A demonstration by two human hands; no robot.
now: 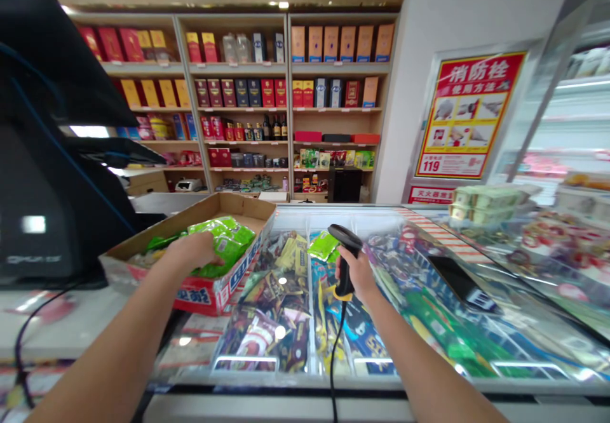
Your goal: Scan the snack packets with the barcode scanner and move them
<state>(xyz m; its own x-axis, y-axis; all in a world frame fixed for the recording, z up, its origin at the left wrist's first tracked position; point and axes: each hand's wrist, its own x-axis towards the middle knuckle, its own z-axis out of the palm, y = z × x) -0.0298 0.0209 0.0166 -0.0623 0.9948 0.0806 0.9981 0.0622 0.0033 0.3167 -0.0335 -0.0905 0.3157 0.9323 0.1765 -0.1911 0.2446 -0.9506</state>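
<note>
My left hand reaches into an open cardboard box on the left. Its fingers are closed on a shiny green packet, which lies over other packets in the box. In my right hand is a black and yellow barcode scanner, held upright by its handle. The scanner's cable hangs down toward the front edge. Behind the scanner, another green packet rests on the glass top of the freezer, partly hidden by the scanner head.
Under the glass of the chest freezer lie many wrapped ice creams. A phone lies on the glass at right, with egg cartons farther back. A black checkout terminal stands at left. Shelves of boxed goods fill the back wall.
</note>
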